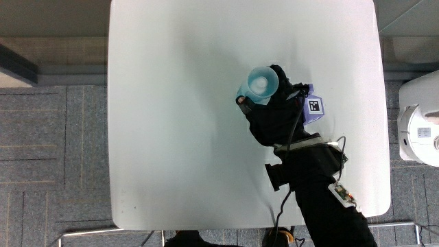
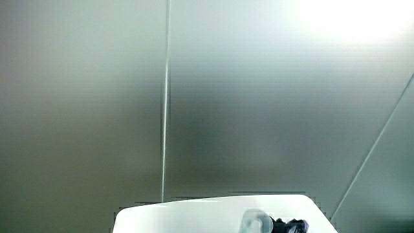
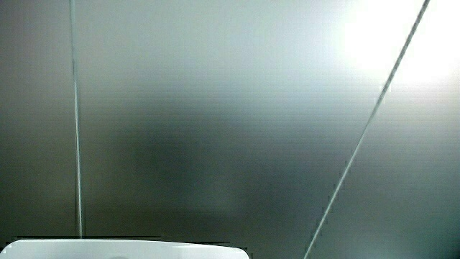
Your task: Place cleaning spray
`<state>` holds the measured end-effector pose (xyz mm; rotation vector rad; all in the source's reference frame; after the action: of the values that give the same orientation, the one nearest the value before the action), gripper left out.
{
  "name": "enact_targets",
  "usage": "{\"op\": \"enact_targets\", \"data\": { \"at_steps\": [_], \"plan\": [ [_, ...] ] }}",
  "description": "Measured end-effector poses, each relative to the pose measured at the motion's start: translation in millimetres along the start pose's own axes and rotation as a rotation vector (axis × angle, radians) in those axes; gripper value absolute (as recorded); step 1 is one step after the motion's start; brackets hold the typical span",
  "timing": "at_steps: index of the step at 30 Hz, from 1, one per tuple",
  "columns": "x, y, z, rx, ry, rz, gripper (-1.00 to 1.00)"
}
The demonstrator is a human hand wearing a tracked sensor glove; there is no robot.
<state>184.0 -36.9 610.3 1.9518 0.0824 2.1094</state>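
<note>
In the main view a pale blue cleaning spray bottle (image 1: 259, 84) stands near the middle of the white table (image 1: 178, 123), seen from above. The gloved hand (image 1: 274, 110) is wrapped around the bottle from the person's side, fingers curled on it, with the patterned cube (image 1: 314, 106) on its back. The forearm runs from the hand toward the table's near edge. In a side view the bottle's top (image 2: 253, 221) and a bit of the glove (image 2: 288, 226) show just above the table's rim (image 2: 194, 210). Both side views are mostly pale wall.
A white appliance (image 1: 420, 120) stands on the grey carpet floor beside the table. A cable and a small device (image 1: 343, 194) sit on the forearm. A dark object (image 1: 17, 65) lies on the floor off the table.
</note>
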Motion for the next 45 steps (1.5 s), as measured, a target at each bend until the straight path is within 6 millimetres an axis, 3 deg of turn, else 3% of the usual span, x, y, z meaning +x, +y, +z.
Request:
{"op": "enact_targets", "data": {
  "at_steps": [10,19,30,42,43,44,45],
  "plan": [
    [6.7,-6.0,5.3,0.026,0.002,-0.025,0.0],
    [4.9,-12.4,12.7,0.029,-0.053,-0.039,-0.45],
    [-10.9,-20.3,18.5,0.006,-0.309,-0.044,-1.0],
    [-45.6,-23.1,0.5,-0.055,-0.669,-0.126,-1.0],
    [-44.7,-22.7,0.5,-0.053,-0.679,-0.121,-1.0],
    [-19.8,-18.8,10.0,-0.038,-0.714,-0.071,-1.0],
    [-45.9,-23.5,0.0,-0.052,-0.682,-0.132,-1.0]
  ]
}}
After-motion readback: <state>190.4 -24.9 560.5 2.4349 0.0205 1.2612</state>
